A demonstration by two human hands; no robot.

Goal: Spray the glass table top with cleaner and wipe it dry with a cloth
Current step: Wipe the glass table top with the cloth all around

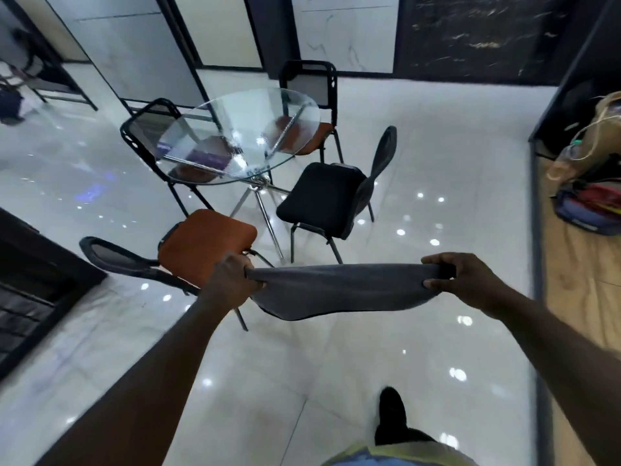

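A round glass table top point(235, 129) on chrome legs stands ahead of me, a few steps away, with wet streaks showing near its front edge. I hold a grey cloth point(342, 289) stretched out in the air in front of me, well short of the table. My left hand point(232, 280) grips the cloth's left end and my right hand point(470, 280) pinches its right end. No spray bottle is in view.
Several chairs ring the table: an orange-seated one point(208, 247) nearest me on the left, a black-seated one point(322, 196) on the right, and others behind. Bags point(591, 196) lie on a wooden floor strip at right. Glossy white tiles cover the floor.
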